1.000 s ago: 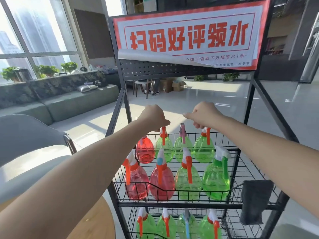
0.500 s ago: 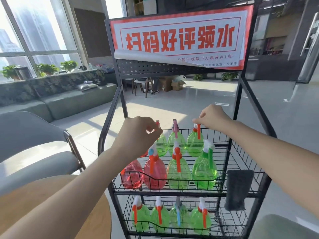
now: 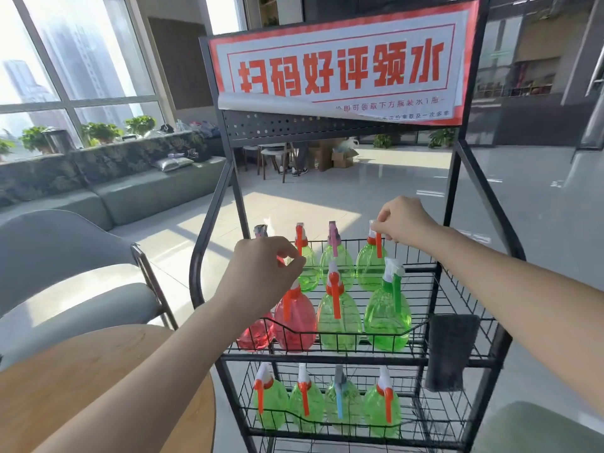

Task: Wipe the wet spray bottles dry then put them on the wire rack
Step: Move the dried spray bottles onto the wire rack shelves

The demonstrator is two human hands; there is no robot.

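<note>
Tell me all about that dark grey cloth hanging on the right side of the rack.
The dark grey cloth is a soft-looking, matte rectangle, apparently fabric. It hangs limp and roughly vertical, draped over the right side rail of the black wire rack, beside the upper basket and reaching down next to the lower one. It looks unfolded, with a slightly uneven bottom edge. Neither hand touches it, nor does any bottle. Whether it is wet cannot be told.

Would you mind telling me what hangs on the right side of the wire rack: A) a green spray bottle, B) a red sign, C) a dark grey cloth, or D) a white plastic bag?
C: a dark grey cloth hangs draped over the right side of the wire rack, beside the green bottles.
</note>
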